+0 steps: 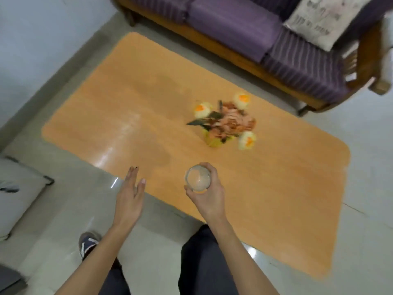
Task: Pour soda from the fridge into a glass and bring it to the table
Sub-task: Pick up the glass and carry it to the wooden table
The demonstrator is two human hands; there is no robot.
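Table (191,124) runs diagonally from upper left to lower right of the frame. Flower arrangement (225,124) stands on it, right of centre. Sofa (255,39) lies beyond the table, upper right, with a cushion (323,20) on it. At lower centre, right hand (207,193) holds glass (198,177) above the table's near edge; left hand (129,199) is to its left.

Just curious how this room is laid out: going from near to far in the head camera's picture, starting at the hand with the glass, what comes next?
Right hand holding the glass → flower arrangement on the orange table → purple sofa.
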